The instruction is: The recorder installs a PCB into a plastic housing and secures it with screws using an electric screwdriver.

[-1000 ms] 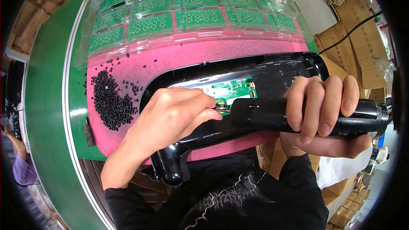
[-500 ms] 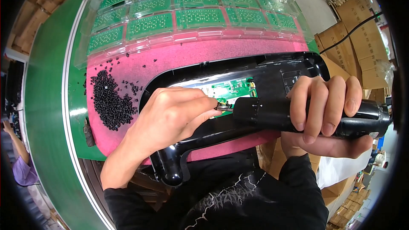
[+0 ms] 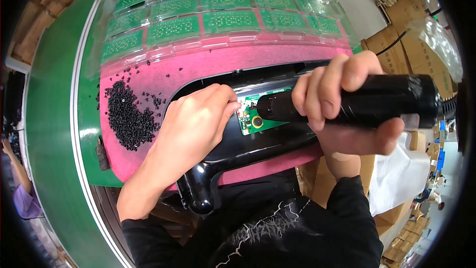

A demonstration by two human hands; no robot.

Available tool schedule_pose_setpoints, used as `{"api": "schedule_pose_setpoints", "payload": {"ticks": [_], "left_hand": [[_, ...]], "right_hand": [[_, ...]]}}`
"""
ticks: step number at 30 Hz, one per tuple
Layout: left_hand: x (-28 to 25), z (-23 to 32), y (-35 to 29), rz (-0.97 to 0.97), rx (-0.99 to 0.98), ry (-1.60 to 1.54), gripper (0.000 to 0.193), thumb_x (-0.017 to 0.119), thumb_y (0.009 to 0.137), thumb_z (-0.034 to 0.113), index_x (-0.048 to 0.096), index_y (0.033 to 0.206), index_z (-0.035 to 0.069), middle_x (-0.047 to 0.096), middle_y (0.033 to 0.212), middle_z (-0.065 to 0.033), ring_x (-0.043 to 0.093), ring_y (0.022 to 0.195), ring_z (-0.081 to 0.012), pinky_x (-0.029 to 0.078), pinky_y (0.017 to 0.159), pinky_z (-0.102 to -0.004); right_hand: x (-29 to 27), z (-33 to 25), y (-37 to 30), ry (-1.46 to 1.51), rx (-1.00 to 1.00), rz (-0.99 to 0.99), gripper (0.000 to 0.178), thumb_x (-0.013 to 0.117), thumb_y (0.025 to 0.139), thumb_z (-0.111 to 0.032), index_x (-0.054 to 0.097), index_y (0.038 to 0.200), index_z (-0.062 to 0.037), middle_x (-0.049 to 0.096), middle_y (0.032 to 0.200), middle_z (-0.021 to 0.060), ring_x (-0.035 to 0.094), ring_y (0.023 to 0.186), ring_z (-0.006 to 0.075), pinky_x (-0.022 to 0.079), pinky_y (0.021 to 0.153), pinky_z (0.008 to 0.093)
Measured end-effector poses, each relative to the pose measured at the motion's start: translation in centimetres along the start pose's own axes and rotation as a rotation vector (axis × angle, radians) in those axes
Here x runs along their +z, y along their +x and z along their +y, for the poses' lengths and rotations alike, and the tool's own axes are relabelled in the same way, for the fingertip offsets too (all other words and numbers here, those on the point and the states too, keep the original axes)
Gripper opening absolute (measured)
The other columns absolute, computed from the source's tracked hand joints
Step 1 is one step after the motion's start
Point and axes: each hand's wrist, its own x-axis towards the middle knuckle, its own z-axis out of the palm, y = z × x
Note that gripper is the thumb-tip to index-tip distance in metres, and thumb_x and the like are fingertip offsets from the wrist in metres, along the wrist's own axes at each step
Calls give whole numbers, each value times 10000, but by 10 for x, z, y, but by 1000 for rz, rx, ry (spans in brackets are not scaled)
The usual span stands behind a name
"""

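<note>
My right hand [image 3: 337,94] wraps round a thick black electric screwdriver [image 3: 396,99]. Its collar end is over a green circuit board [image 3: 271,125], and the bit itself is hidden. The board lies inside a long, glossy black plastic housing [image 3: 248,148] with a rounded stub at its near left end. My left hand [image 3: 193,121] is at the board's left edge, thumb and fingertips pinched together next to the screwdriver's front end. Whatever is between those fingertips is too small to make out.
A pile of small black screws [image 3: 130,121] lies on the pink mat [image 3: 198,64], left of the housing. Behind, clear plastic trays [image 3: 178,39] hold rows of green boards. Cardboard boxes [image 3: 389,44] stand at the right. Another person's purple sleeve [image 3: 26,202] shows at the far left.
My right hand has raised the screwdriver and swung it up and left, its front end now over the board. My left fingertips have moved up and left, uncovering more of the board.
</note>
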Motion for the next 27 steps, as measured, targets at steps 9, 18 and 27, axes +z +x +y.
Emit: {"api": "schedule_pose_setpoints", "payload": {"ticks": [9, 18, 27], "left_hand": [[-6, -1, -8, -59, 9, 173, 155, 638, 890, 71, 530, 955, -20, 612, 858, -164, 644, 853, -351, 531, 674, -436], [-6, -1, -8, -30, -38, 70, 158, 640, 900, 93, 545, 983, -3, 628, 920, -178, 625, 883, -403, 491, 719, -484], [-7, -1, -8, -73, 0, 123, 150, 644, 894, 99, 552, 961, 1, 619, 893, -168, 622, 882, -386, 493, 718, -475]], "right_hand": [[20, 14, 19, -280, 112, -49, 650, 661, 814, -638, 467, 998, -46, 508, 704, 60, 476, 497, 133, 411, 511, 292], [21, 23, 32, -257, 123, -152, 575, 729, 833, -489, 476, 1023, -9, 540, 722, 80, 492, 521, 127, 415, 482, 265], [8, 18, 26, -182, 68, -133, 605, 634, 852, -582, 480, 1034, -25, 530, 718, 63, 502, 495, 128, 393, 488, 279]]}}
